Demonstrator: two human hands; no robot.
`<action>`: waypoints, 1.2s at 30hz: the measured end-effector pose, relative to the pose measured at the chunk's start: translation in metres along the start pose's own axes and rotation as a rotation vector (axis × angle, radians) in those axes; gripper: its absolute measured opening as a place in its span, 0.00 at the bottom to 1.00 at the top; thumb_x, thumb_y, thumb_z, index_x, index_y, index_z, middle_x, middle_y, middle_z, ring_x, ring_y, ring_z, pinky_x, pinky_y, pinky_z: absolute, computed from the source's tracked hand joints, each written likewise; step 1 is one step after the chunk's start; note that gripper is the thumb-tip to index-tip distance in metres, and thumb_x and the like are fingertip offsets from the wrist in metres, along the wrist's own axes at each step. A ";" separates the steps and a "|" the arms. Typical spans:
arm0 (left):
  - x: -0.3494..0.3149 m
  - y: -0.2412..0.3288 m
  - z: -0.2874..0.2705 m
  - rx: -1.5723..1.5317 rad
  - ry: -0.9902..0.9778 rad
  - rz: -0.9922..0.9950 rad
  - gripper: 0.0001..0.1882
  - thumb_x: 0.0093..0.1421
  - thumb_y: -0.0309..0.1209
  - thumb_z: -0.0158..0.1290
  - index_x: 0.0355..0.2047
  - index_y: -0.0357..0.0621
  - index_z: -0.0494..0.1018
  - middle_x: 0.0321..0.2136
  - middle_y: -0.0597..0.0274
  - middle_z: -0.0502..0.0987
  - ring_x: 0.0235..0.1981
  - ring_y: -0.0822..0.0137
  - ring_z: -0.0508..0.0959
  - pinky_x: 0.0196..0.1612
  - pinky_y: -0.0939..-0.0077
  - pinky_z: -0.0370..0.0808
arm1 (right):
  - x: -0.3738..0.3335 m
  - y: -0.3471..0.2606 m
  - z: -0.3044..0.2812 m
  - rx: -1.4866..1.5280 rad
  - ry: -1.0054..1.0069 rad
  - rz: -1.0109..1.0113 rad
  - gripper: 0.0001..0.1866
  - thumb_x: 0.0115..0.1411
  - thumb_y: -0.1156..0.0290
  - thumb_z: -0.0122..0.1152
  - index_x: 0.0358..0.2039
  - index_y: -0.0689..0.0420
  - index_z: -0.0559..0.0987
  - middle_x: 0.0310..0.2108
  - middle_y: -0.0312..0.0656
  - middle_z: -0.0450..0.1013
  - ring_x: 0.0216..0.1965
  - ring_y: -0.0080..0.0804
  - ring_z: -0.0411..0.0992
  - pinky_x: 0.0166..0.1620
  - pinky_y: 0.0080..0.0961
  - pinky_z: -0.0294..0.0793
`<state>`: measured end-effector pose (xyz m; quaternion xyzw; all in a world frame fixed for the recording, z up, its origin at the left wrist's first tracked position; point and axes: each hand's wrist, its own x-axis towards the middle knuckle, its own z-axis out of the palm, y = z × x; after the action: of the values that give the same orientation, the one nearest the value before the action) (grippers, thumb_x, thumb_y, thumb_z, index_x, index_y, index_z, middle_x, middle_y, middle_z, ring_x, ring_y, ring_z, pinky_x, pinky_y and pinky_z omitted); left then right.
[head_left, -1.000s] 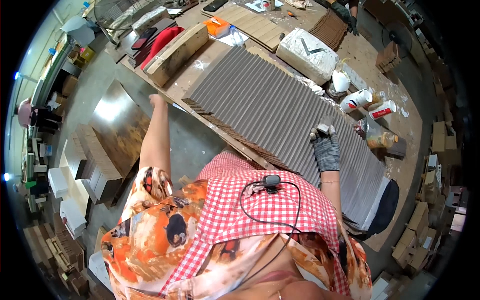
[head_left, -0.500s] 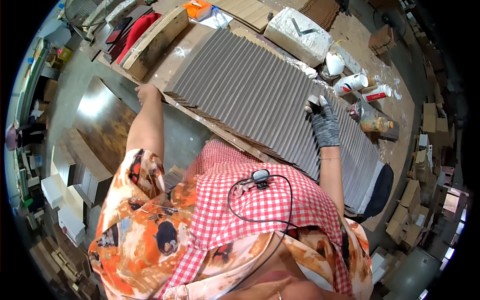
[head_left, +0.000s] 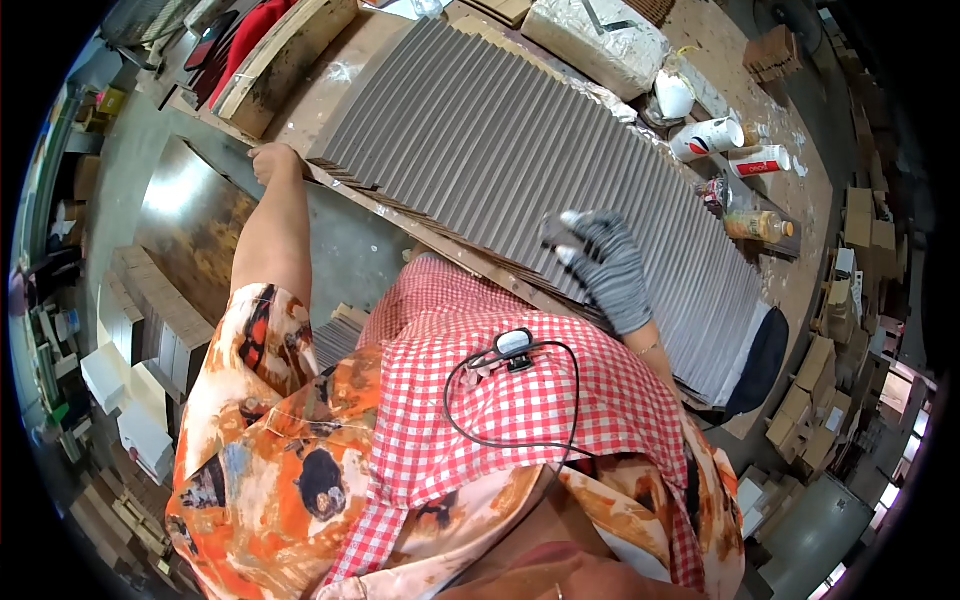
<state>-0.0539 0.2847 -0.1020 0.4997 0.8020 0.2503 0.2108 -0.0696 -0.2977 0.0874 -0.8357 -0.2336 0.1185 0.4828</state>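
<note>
A long fanned row of grey flat-edged pieces [head_left: 470,140] lies across the table, its ridged edges facing up. Over the near middle of the row is my right hand [head_left: 612,270], in a grey knit glove with pale fingertips. Its thumb and fingers are closed on a small grey block [head_left: 556,232], partly hidden by the fingers, so its kind is unclear. My left hand [head_left: 273,163] is bare and curls over the near table edge [head_left: 318,176], left of the row's end.
A wooden beam [head_left: 285,65] borders the row's left end. Beyond the row stand a plaster-spattered white block [head_left: 595,45], white-and-red cups [head_left: 708,138] and a capped bottle [head_left: 757,226]. A dark cloth pad [head_left: 758,365] touches the right end. Cartons [head_left: 150,310] sit lower left.
My right hand has moved left and toward me over the row, turning as it holds the small block. My left hand stays at the table edge. The view has shifted slightly.
</note>
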 end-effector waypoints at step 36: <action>-0.010 0.000 -0.023 0.024 -0.053 0.116 0.33 0.73 0.44 0.31 0.38 0.28 0.81 0.40 0.36 0.82 0.46 0.39 0.81 0.52 0.46 0.75 | 0.189 0.074 -0.019 -0.209 0.246 -0.080 0.23 0.56 0.63 0.74 0.51 0.57 0.82 0.47 0.48 0.77 0.50 0.42 0.76 0.58 0.34 0.73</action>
<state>-0.0637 0.2715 -0.0832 0.5542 0.7689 0.2390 0.2110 0.1221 -0.2478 0.0383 -0.8795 -0.2169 -0.0290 0.4227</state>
